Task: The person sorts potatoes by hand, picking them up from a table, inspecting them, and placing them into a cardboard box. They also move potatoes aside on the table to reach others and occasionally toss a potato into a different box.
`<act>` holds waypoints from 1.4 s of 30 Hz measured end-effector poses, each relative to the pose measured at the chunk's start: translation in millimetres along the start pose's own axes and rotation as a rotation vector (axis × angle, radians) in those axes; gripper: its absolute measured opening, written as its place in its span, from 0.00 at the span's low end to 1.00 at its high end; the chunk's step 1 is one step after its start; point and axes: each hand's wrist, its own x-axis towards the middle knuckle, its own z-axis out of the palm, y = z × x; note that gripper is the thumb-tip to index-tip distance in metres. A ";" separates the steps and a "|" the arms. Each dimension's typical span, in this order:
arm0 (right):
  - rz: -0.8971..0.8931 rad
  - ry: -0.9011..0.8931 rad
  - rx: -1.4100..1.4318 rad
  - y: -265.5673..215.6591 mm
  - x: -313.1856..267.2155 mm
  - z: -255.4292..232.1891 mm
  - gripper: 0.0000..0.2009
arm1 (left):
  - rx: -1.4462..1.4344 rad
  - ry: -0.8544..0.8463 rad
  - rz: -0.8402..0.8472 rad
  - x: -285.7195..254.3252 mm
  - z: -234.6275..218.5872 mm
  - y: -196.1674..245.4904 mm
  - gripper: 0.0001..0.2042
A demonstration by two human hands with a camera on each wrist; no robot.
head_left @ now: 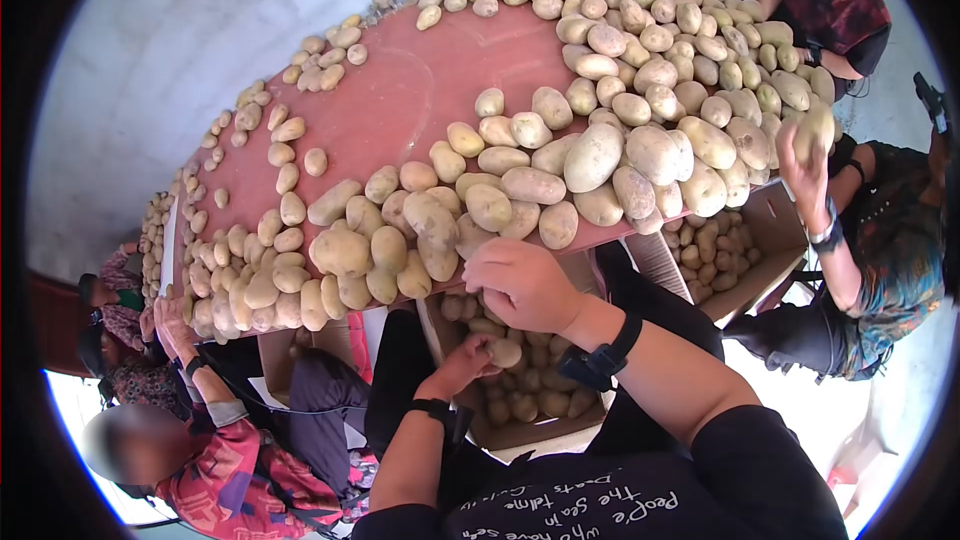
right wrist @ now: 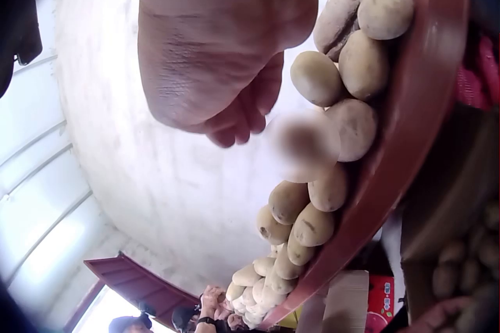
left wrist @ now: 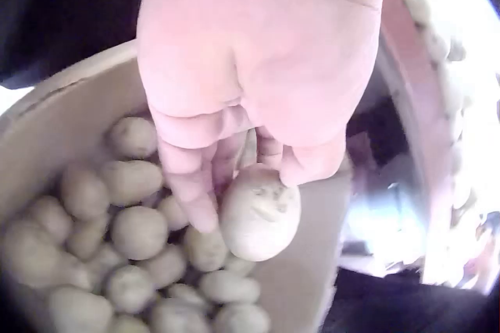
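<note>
At the lower middle of the head view, our left hand [head_left: 462, 365] pinches a small potato [head_left: 505, 352] in its fingers [left wrist: 201, 192], just above the cardboard box [head_left: 520, 432] of potatoes below the desk [head_left: 400, 90]. Our right hand [head_left: 520, 285] hovers at the desk's near edge, fingers loosely curled and holding nothing, beside the heaped potatoes [head_left: 600, 155].

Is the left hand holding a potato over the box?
Yes, the left hand pinches a potato above the potato-filled cardboard box.
</note>
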 end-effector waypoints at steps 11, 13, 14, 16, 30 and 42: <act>0.069 -0.273 0.231 -6.7 15.2 -36.8 0.21 | -0.479 -0.223 0.712 -76.5 62.3 149.5 0.23; 0.121 -0.146 0.286 2.0 17.6 -40.4 0.22 | -0.560 -0.301 0.768 -73.9 69.4 155.9 0.20; 0.187 -0.074 0.327 4.1 18.8 -44.1 0.22 | -0.560 -0.326 0.743 -69.8 69.2 155.7 0.20; 0.250 0.110 0.301 12.0 23.7 -50.1 0.23 | -0.565 -0.373 0.694 -55.0 65.1 147.6 0.21; 0.141 0.327 -0.388 38.3 20.6 -54.5 0.15 | 0.913 0.266 0.078 26.6 -27.1 -42.5 0.19; 0.179 0.369 -0.178 32.3 17.2 -44.2 0.10 | 1.384 0.263 0.301 76.0 26.7 -115.4 0.17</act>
